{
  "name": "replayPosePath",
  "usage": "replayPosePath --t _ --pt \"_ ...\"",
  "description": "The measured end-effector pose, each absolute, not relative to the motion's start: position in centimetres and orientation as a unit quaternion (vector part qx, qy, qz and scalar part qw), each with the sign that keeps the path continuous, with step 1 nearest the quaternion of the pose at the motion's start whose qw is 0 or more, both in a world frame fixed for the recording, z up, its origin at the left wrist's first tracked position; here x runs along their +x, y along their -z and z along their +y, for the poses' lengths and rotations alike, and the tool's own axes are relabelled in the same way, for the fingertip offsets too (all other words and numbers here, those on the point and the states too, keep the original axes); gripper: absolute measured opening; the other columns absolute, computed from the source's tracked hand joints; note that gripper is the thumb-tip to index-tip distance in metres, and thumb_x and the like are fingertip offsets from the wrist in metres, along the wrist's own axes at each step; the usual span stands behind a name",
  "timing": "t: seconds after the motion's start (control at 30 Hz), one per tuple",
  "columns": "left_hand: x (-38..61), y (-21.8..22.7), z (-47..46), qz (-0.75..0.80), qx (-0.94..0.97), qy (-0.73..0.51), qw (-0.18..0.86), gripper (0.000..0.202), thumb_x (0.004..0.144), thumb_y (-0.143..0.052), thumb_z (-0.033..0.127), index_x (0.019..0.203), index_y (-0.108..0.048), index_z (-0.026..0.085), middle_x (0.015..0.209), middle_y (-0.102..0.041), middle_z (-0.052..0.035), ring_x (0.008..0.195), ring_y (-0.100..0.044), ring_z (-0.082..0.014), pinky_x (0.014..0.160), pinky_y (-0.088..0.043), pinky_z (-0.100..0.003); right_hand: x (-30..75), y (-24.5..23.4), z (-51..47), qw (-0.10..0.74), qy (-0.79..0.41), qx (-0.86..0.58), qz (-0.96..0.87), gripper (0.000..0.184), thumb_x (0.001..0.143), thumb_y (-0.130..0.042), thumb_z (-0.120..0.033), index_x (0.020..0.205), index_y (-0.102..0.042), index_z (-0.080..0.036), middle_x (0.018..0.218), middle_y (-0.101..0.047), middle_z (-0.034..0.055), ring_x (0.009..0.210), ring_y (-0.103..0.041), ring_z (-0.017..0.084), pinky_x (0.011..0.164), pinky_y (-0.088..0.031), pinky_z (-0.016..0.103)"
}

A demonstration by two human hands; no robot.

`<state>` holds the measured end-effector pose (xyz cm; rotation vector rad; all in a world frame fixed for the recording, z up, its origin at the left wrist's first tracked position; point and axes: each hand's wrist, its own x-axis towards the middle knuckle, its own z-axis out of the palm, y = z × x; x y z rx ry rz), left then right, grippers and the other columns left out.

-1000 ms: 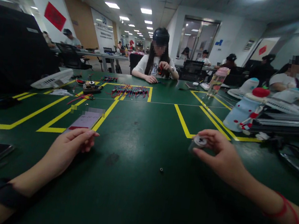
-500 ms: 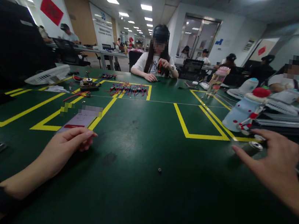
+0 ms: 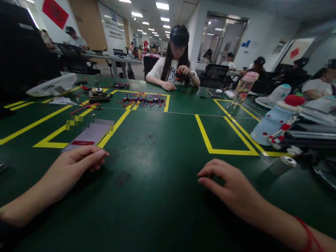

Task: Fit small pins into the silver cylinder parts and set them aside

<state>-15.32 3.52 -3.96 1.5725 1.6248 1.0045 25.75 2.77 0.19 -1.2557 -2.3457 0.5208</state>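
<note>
Left hand (image 3: 79,164): fingertips pinched beside the phone (image 3: 87,136); anything held? Can't tell.
Right hand (image 3: 232,187): half-curled, can't tell there either.
Cylinder (image 3: 283,166): on the worktop (image 3: 149,211), right of both hands, untouched!

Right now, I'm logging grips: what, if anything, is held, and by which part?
Cannot tell: the left hand and right hand, both curled, could hide something small. The metal cylinder is unheld.
</note>
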Motion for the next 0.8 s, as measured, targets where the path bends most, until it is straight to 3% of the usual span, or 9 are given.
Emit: replayPosePath --t 0.1,0.17,0.23,0.4,0.8 --pt "-15.1 3.9 3.5 0.631 0.602 -0.372 0.316 0.031 0.085 -0.057 0.049 0.096 -0.065 0.021 0.079 -0.062 0.0003 0.070 -0.054 -0.0160 0.066 -0.043 -0.029 32.2 -1.6 3.5 0.274 0.015 -0.555 -0.785 0.028 0.085 -0.051 -0.044 0.096 -0.064 -0.021 0.101 -0.062 0.0054 0.091 -0.057 0.017 0.081 -0.044 0.030" --pt "-15.0 3.8 3.6 0.638 0.607 -0.357 0.310 0.032 0.085 -0.056 0.051 0.097 -0.065 0.022 0.080 -0.062 -0.0001 0.071 -0.056 -0.0170 0.067 -0.043 -0.030 36.9 -1.9 4.1 0.269 0.128 -0.632 -0.715 0.030 0.083 -0.050 -0.044 0.095 -0.062 -0.020 0.098 -0.063 0.0071 0.087 -0.058 0.018 0.077 -0.043 0.031" --pt "-14.9 3.7 3.5 0.645 0.611 -0.343 0.304 0.034 0.084 -0.056 0.052 0.099 -0.065 0.022 0.081 -0.063 -0.0004 0.073 -0.057 -0.0180 0.068 -0.044 -0.031 40.9 -1.5 4.8 0.235 0.168 -0.702 -0.651 0.032 0.081 -0.048 -0.044 0.097 -0.060 -0.019 0.094 -0.064 0.0087 0.080 -0.059 0.019 0.072 -0.043 0.031" --pt "-14.4 3.1 3.3 0.648 0.618 -0.336 0.293 0.035 0.082 -0.057 0.052 0.098 -0.065 0.022 0.081 -0.064 -0.0010 0.072 -0.058 -0.0188 0.069 -0.045 -0.031 44.5 0.0 5.3 0.162 0.101 -0.799 -0.570 0.036 0.081 -0.044 -0.047 0.099 -0.055 -0.018 0.086 -0.063 0.0093 0.067 -0.057 0.020 0.064 -0.042 0.031" --pt "-13.9 2.6 3.0 0.649 0.617 -0.344 0.282 0.036 0.077 -0.060 0.053 0.093 -0.067 0.022 0.081 -0.067 -0.0034 0.072 -0.061 -0.0209 0.068 -0.048 -0.033 43.9 -0.3 4.9 0.194 0.055 -0.812 -0.547 0.038 0.082 -0.046 -0.049 0.103 -0.053 -0.018 0.096 -0.062 0.0095 0.074 -0.057 0.018 0.066 -0.042 0.028"
